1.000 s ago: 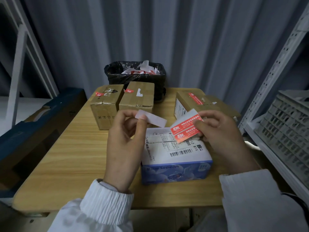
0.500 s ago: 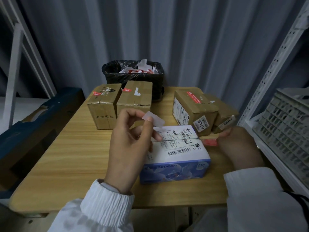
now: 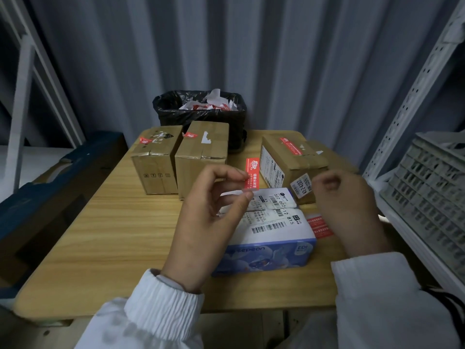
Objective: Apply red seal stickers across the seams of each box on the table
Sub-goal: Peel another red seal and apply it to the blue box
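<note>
Pinched between thumb and forefinger of the left hand (image 3: 208, 212): a red sticker (image 3: 252, 173), held upright above the far-left corner of the blue box (image 3: 271, 238). Curled loosely just right of the blue box, the right hand (image 3: 349, 207), fingers bent inward, gripping nothing that can be made out. Lying flat by the blue box's right edge, partly under that hand: a sheet of red stickers (image 3: 319, 225). Set near the front middle of the wooden table (image 3: 105, 222), the blue box, with white barcode labels covering its top. Behind it to the left, two brown cartons side by side, the left carton (image 3: 153, 167) and the middle carton (image 3: 201, 157), each bearing a small red seal on top. Behind it to the right, a third carton (image 3: 292, 159) with a long red seal across its top seam. Further back, at the table's far edge: a black-lined bin (image 3: 198, 109) holding white and red scraps. White sleeves on both wrists.
</note>
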